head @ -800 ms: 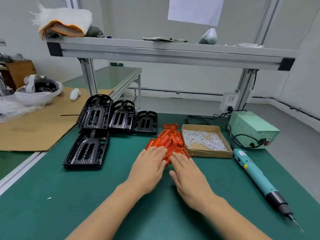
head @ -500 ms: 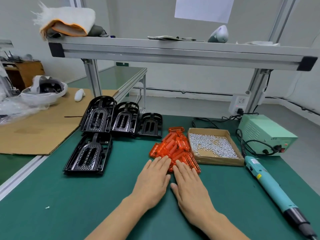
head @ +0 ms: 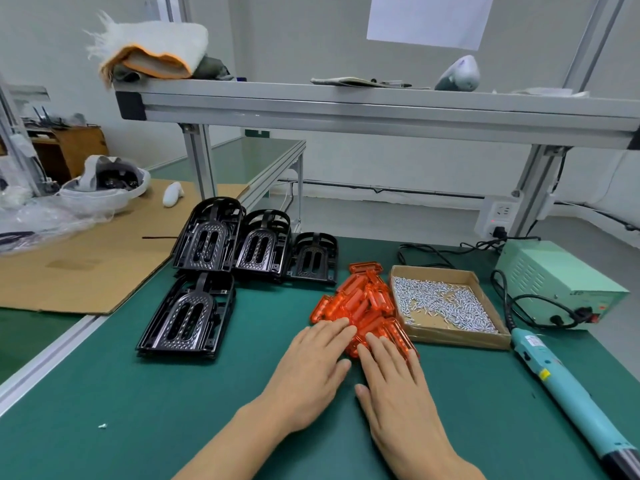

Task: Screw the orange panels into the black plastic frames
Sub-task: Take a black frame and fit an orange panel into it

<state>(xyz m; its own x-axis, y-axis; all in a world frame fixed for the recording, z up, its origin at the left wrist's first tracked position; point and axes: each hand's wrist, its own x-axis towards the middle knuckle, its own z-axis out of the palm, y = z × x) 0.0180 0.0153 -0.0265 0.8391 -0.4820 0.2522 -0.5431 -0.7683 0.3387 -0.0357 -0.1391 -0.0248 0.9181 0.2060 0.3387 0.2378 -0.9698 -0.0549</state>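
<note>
1. Left hand [head: 313, 372] and right hand [head: 398, 386] flat, palms down on the green desk [head: 156, 403], side by side, fingers straight and spread a little.
2. Fingertips of both resting on the near edge of the heap of translucent orange plastic panels [head: 360, 303], just ahead.
3. Right of the right hand: teal electric screwdriver [head: 561, 386] lying on the desk.
4. Beyond, right of the heap: shallow cardboard tray of small silver screws [head: 446, 304], touching the panels.
5. Left and ahead of the left hand: four black plastic frames [head: 190, 317], apart from the panels.
6. Far right: pale green power box [head: 557, 278].
</note>
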